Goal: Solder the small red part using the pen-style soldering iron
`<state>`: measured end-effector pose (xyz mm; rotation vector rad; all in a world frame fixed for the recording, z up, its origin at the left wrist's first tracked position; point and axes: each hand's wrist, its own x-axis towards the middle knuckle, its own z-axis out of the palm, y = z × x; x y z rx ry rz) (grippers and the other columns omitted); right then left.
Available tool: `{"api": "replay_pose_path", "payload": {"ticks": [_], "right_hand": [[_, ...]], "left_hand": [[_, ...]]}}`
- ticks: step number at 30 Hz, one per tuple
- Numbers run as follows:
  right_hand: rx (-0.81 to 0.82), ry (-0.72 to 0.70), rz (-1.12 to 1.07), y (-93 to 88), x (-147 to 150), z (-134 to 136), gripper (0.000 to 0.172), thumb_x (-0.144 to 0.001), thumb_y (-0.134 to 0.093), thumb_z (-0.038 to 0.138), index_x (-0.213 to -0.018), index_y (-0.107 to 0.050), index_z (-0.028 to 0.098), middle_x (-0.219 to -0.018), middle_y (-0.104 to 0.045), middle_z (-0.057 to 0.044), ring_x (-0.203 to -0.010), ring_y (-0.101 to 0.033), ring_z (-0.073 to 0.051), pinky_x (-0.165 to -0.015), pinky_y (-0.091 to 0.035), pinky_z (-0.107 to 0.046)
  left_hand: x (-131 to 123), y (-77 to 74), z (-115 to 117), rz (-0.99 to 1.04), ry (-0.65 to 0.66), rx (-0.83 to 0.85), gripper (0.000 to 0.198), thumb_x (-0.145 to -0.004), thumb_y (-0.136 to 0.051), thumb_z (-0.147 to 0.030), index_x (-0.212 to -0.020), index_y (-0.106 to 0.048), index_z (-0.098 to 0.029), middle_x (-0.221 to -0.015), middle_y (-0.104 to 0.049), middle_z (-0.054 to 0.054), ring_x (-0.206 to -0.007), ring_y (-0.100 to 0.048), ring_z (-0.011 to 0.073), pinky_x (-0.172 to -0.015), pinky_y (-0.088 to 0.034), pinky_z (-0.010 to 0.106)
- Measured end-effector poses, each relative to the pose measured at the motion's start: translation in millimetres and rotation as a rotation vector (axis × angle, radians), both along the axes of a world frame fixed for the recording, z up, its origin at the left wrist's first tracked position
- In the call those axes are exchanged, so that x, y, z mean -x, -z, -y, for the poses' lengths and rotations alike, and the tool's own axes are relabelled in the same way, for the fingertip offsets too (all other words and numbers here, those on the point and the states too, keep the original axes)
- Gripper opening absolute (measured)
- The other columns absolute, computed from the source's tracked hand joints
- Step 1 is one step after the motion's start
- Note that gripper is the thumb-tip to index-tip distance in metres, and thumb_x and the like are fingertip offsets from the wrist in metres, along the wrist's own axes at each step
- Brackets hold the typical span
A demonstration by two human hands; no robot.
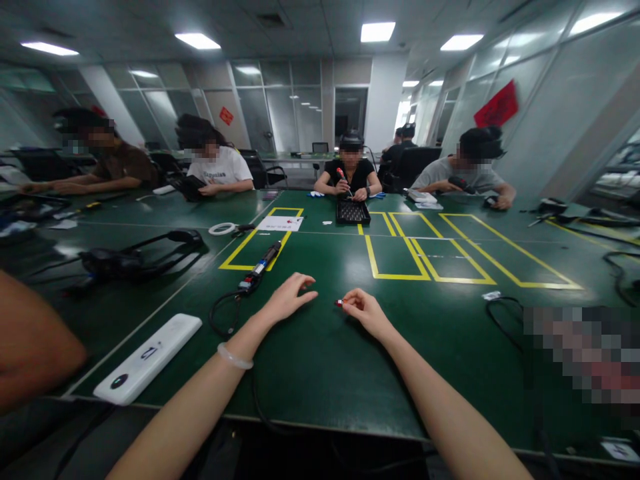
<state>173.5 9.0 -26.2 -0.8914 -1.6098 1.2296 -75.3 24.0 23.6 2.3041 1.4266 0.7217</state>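
Note:
My right hand (pixel 367 313) pinches a small red-and-white piece (pixel 339 303) just above the green table; its exact kind is too small to make out. To its left, my left hand (pixel 292 295) hovers over the tabletop with thumb and fingers apart, holding nothing. A pale bracelet (pixel 235 357) circles the left wrist. Beyond that hand, a black pen-shaped electric tool (pixel 260 268) with blue and red parts lies slanting on the table, its cable curling beside it.
Yellow tape outlines (pixel 400 275) mark the green table (pixel 320 400). A white oblong device (pixel 149 358) lies near the left edge, with a black headset (pixel 115 262) beyond. Opposite, a person works over a black tray (pixel 353 213). Someone's arm (pixel 35 340) juts in from the left.

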Motion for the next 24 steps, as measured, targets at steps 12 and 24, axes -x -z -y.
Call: {"api": "replay_pose_path", "payload": {"ticks": [12,24], "right_hand": [[0.012,0.012,0.093,-3.4,-1.3,3.6,0.029,-0.078,-0.064,0.042,-0.090,-0.057,0.016,-0.075,-0.060,-0.001,-0.064,-0.054,-0.012,-0.057,-0.040,-0.023],[-0.007,0.011,0.087,-2.4,3.0,5.3,0.025,-0.077,-0.064,0.036,-0.089,-0.057,0.015,-0.075,-0.061,-0.001,-0.061,-0.053,-0.011,-0.057,-0.039,-0.023]], "left_hand": [[134.9,-9.7,-42.2,-0.594,-0.511,0.329,0.083,-0.069,-0.051,-0.068,-0.135,-0.038,-0.020,-0.130,-0.050,0.018,-0.113,-0.052,0.0346,-0.085,-0.043,0.039],[59.7,-0.6,-5.1,-0.602,-0.515,0.169,0.064,-0.075,-0.041,-0.066,-0.115,-0.049,-0.016,-0.112,-0.059,0.016,-0.095,-0.060,0.0318,-0.075,-0.046,0.040]]}}
